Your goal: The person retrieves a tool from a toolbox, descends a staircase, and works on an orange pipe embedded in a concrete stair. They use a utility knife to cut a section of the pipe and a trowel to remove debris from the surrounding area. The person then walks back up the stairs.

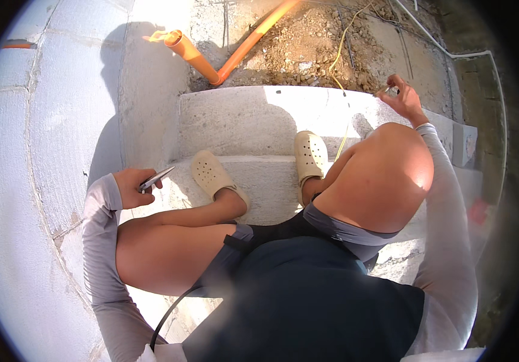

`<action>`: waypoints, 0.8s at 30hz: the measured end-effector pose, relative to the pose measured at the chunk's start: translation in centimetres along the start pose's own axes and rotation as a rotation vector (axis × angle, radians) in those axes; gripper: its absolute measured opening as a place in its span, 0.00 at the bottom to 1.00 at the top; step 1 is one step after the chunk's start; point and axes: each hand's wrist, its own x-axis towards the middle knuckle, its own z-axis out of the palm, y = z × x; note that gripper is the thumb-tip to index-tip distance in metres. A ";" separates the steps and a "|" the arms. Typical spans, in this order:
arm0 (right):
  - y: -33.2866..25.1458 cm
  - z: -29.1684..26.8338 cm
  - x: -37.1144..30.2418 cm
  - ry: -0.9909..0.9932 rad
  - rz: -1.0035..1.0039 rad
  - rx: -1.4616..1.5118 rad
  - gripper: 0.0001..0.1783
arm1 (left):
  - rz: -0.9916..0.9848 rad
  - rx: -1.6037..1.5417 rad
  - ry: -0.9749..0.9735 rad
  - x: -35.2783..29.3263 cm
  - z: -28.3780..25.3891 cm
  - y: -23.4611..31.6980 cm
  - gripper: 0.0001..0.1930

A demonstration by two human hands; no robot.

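Silver-grey slim tool (159,177), kind indiscernible, is gripped by the fingers of the left hand (134,188) near the left knee (132,256), its rear covered. At the white ledge (229,120), the right hand (403,101) is narrowly curled; whether anything is pinched cannot be told. Orange pipe (252,48) is cut off above.

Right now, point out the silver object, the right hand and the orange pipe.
Silver object (157,178), head view: middle of its visible length.
Right hand (405,102), head view: back of the hand.
Orange pipe (247,49), head view: on its long slanting run.
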 end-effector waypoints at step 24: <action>6.0 16.8 -15.6 -0.024 0.609 -0.062 0.35 | -0.143 -0.127 -0.059 0.8 1.8 -3.0 0.18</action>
